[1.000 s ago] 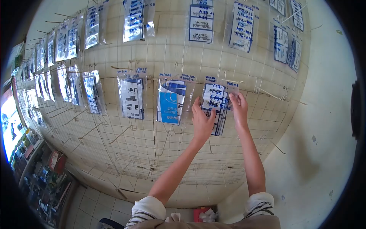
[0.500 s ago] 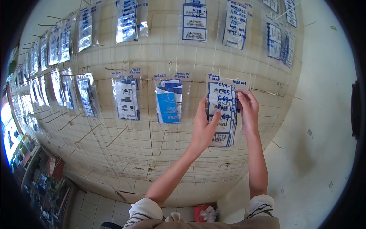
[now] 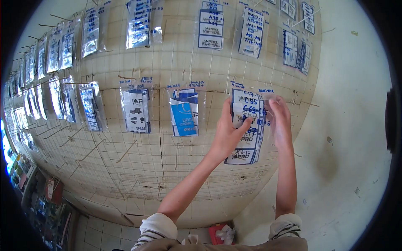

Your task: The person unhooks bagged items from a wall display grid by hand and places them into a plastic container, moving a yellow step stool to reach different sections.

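Note:
A clear plastic bag (image 3: 247,144) with blue handwriting, filled with white and blue cards, is between my two hands in front of the wire rack. My left hand (image 3: 231,133) grips its left edge, the thumb lying across the front. At the bag's upper right edge, my right hand (image 3: 281,119) pinches the plastic with bent fingers. Just left of it hangs a bag with a light-blue card (image 3: 183,119), and beyond that a bag with a white printed card (image 3: 136,112).
Wire grid rack (image 3: 138,171) with protruding hooks covers the wall. More filled bags (image 3: 210,29) hang along the upper rows and at the left. A cluttered shelf (image 3: 37,205) stands at the lower left. On the floor is a red container (image 3: 216,235) with crumpled plastic.
The bag has come away from the rack row and nearer to me, looking larger and lower. Both hands have moved slightly right with it, and the view has shifted.

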A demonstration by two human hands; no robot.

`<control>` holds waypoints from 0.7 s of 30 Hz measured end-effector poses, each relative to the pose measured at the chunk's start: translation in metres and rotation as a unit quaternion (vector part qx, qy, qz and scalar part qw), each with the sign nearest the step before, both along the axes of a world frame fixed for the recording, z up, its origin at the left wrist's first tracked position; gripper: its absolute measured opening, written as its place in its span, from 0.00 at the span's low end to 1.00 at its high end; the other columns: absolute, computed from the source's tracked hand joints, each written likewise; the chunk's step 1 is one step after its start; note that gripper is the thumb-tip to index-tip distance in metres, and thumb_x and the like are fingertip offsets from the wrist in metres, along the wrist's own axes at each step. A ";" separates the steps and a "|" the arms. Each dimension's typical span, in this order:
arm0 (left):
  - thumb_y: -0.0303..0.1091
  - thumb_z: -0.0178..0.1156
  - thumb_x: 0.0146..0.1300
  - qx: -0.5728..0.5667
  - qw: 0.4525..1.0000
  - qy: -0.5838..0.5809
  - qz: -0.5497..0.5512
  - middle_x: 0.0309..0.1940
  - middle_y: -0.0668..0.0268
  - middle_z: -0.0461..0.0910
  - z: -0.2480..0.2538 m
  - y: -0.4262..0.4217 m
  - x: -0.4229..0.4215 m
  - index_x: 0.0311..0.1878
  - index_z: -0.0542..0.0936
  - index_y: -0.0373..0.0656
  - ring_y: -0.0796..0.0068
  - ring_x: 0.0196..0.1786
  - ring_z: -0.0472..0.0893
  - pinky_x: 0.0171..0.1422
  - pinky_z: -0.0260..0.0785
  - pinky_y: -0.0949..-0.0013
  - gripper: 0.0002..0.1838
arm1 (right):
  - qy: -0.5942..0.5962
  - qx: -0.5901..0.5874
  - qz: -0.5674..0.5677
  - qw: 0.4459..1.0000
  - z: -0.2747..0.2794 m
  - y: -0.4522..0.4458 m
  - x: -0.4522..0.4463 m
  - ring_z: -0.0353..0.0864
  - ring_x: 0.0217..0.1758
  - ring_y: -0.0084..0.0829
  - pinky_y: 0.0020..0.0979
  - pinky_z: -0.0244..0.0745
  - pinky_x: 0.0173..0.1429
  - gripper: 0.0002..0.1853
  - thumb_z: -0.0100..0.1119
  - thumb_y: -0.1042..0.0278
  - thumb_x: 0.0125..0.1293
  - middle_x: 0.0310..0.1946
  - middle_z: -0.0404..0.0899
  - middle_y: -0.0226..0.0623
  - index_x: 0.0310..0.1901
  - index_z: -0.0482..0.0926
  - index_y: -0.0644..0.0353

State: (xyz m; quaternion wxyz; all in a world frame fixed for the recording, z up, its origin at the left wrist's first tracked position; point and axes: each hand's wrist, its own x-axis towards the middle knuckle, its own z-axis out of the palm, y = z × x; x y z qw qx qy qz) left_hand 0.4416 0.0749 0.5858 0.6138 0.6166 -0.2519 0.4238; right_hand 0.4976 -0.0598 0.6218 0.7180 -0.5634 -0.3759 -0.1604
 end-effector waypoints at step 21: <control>0.26 0.56 0.53 0.031 0.999 0.031 -0.024 0.41 0.61 0.69 0.000 0.013 -0.013 0.56 0.52 0.35 0.79 0.43 0.70 0.45 0.66 0.76 0.30 | -0.120 -0.286 -0.030 0.950 0.069 0.025 0.013 0.71 0.29 0.19 0.21 0.67 0.37 0.08 0.56 0.68 0.55 0.28 0.75 0.29 0.32 0.76 0.64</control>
